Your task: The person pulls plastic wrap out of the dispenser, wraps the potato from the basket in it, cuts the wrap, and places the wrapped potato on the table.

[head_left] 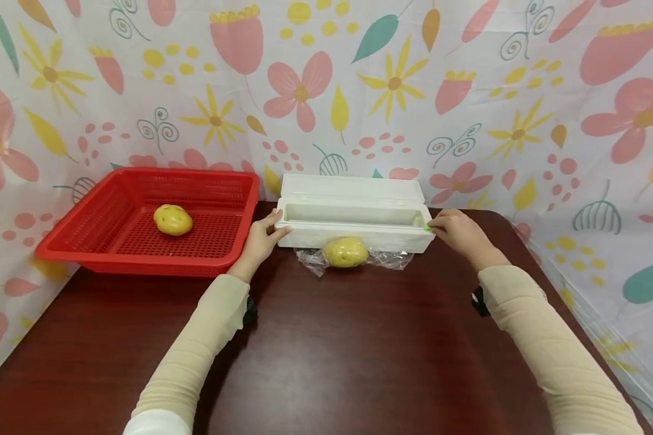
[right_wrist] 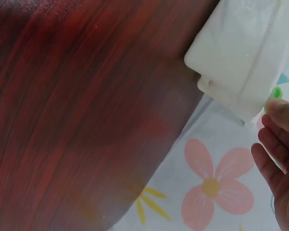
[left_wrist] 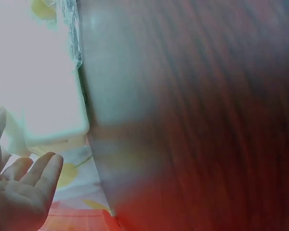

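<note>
A white cling film dispenser (head_left: 354, 235) stands on the table with its lid (head_left: 354, 188) raised at the back. My left hand (head_left: 259, 238) holds its left end, thumb on the front and fingers at the end. At the right end, my right hand (head_left: 459, 232) pinches a small green slider (right_wrist: 277, 92) on the front rim between thumb and index finger; its other fingers are loosely bent. Against the dispenser's front sits a yellow potato (head_left: 346, 252), covered by clear cling film (head_left: 389, 258) that spreads out on both sides.
To the left is a red plastic basket (head_left: 158, 261) with a second potato (head_left: 172, 220) in it. The dark wooden table (head_left: 354, 350) reaches back to a flower-printed curtain (head_left: 354, 90), which also hangs along both sides.
</note>
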